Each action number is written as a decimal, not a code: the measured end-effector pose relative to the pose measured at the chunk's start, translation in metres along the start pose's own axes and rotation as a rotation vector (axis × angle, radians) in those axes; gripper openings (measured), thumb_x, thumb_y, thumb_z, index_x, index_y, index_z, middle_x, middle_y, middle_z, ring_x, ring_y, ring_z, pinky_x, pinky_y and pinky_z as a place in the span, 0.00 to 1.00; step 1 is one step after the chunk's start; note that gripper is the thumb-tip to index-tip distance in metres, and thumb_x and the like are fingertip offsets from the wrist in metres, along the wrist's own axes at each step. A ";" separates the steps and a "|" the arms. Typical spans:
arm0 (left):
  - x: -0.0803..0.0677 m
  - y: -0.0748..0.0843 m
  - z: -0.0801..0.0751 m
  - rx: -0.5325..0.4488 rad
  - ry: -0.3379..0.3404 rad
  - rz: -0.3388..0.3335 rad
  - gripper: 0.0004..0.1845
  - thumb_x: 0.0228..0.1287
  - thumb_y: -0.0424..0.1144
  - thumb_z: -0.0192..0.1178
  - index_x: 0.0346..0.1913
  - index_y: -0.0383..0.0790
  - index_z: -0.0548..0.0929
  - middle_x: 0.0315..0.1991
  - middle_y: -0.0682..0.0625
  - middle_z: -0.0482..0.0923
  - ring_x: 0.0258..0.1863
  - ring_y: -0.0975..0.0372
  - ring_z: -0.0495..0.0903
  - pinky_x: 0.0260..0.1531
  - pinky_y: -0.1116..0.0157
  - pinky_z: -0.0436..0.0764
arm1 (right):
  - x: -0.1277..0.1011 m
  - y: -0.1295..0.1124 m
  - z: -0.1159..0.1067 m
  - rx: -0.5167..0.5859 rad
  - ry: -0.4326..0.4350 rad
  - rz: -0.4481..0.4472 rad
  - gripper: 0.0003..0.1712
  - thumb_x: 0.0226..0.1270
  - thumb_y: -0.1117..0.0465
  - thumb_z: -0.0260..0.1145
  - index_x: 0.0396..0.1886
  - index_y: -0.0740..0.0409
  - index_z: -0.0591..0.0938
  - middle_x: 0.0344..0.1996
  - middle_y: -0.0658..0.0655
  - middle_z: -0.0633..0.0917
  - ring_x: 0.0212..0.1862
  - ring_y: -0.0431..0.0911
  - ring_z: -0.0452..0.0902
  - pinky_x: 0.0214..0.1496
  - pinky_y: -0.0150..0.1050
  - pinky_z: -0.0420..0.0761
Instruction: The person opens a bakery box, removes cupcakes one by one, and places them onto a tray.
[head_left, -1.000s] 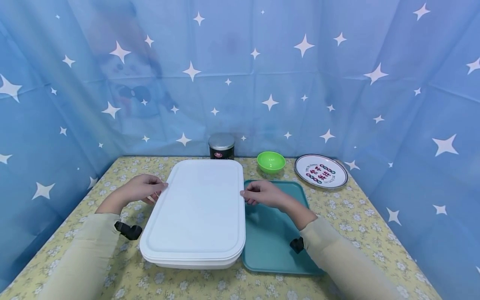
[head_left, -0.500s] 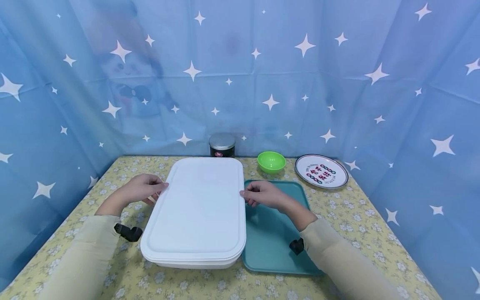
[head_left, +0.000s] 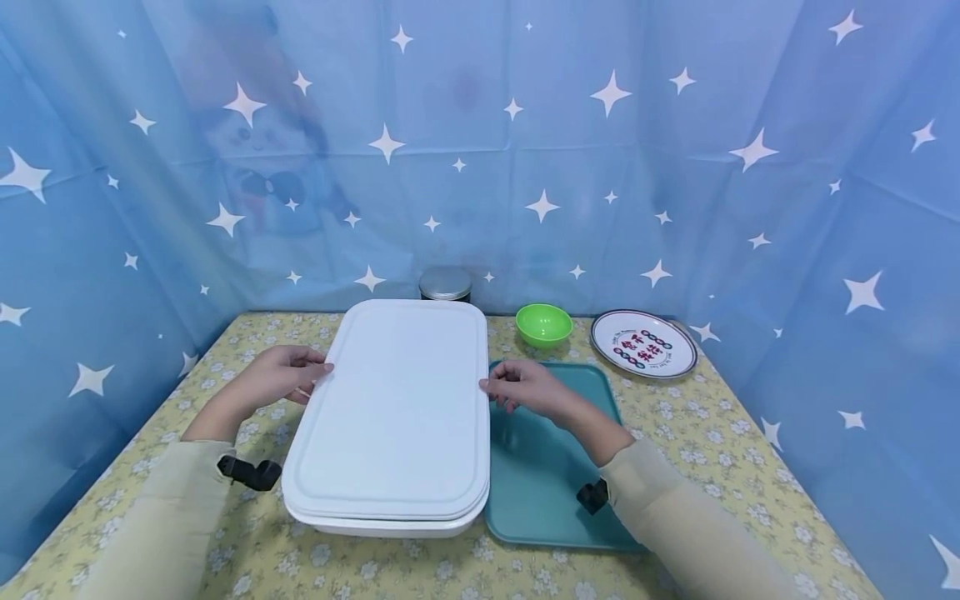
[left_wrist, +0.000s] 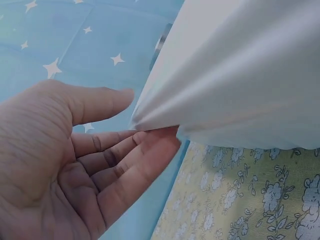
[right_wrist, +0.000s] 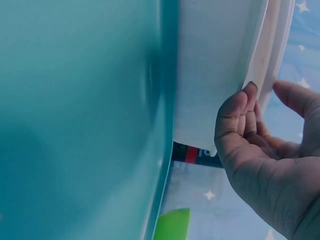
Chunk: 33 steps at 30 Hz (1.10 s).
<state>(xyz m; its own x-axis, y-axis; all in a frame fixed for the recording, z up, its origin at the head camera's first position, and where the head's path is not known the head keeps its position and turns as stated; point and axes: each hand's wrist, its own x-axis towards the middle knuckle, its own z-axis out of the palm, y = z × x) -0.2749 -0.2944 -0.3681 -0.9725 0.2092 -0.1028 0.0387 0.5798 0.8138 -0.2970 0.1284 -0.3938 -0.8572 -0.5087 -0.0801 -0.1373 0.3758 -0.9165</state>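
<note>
A white rectangular lid point(head_left: 393, 400) lies over a white box point(head_left: 390, 528), its far end tilted up. My left hand point(head_left: 281, 377) pinches the lid's left edge. In the left wrist view its fingers point(left_wrist: 145, 167) reach under the rim, with the thumb above. The right hand point(head_left: 528, 387) holds the opposite edge between thumb and fingertips. A gap shows between lid and box wall point(right_wrist: 215, 60) in the right wrist view, with the right fingers point(right_wrist: 240, 112) at it. The inside of the box is hidden.
Right of the box lies a teal tray point(head_left: 551, 467), partly under the right forearm. Behind stand a dark tin with a silver lid point(head_left: 446, 283), a green bowl point(head_left: 543, 325) and a white patterned plate point(head_left: 642, 343). A star-printed blue curtain point(head_left: 480, 125) encloses the table.
The lid's far end has risen and now covers more of the tin behind it. Both hands keep hold of its edges, the left shifting slightly outward.
</note>
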 end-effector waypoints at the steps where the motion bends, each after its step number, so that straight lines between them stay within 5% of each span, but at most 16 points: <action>1: -0.001 -0.001 0.000 -0.014 -0.002 0.005 0.29 0.75 0.50 0.59 0.65 0.29 0.74 0.47 0.39 0.83 0.40 0.52 0.86 0.38 0.56 0.87 | 0.000 -0.001 0.001 0.007 0.002 0.002 0.18 0.72 0.47 0.66 0.45 0.59 0.82 0.39 0.63 0.83 0.42 0.61 0.79 0.48 0.60 0.80; 10: -0.009 -0.004 -0.006 -0.102 -0.034 0.044 0.30 0.75 0.44 0.59 0.69 0.26 0.70 0.50 0.36 0.82 0.43 0.50 0.85 0.40 0.56 0.87 | -0.001 -0.005 0.008 0.024 0.029 0.013 0.17 0.72 0.50 0.67 0.47 0.59 0.82 0.39 0.59 0.84 0.46 0.61 0.80 0.49 0.59 0.80; 22: -0.016 -0.009 -0.014 -0.081 -0.017 0.013 0.30 0.74 0.46 0.61 0.68 0.28 0.71 0.51 0.37 0.82 0.44 0.51 0.85 0.41 0.57 0.86 | -0.002 -0.011 0.021 0.106 0.096 -0.065 0.16 0.72 0.52 0.68 0.47 0.61 0.82 0.37 0.59 0.86 0.40 0.51 0.83 0.49 0.64 0.78; 33: -0.024 -0.012 -0.023 -0.116 -0.006 0.032 0.30 0.74 0.46 0.61 0.68 0.28 0.72 0.55 0.34 0.80 0.49 0.50 0.84 0.42 0.56 0.86 | -0.002 -0.024 0.029 0.126 0.147 -0.072 0.17 0.70 0.51 0.70 0.47 0.60 0.82 0.37 0.59 0.86 0.39 0.53 0.83 0.46 0.53 0.84</action>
<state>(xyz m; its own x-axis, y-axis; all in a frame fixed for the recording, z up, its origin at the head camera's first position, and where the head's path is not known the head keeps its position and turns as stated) -0.2570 -0.3241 -0.3624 -0.9698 0.2309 -0.0784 0.0428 0.4775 0.8776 -0.2776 0.0976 -0.3836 -0.9117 -0.4091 0.0370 -0.1458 0.2381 -0.9602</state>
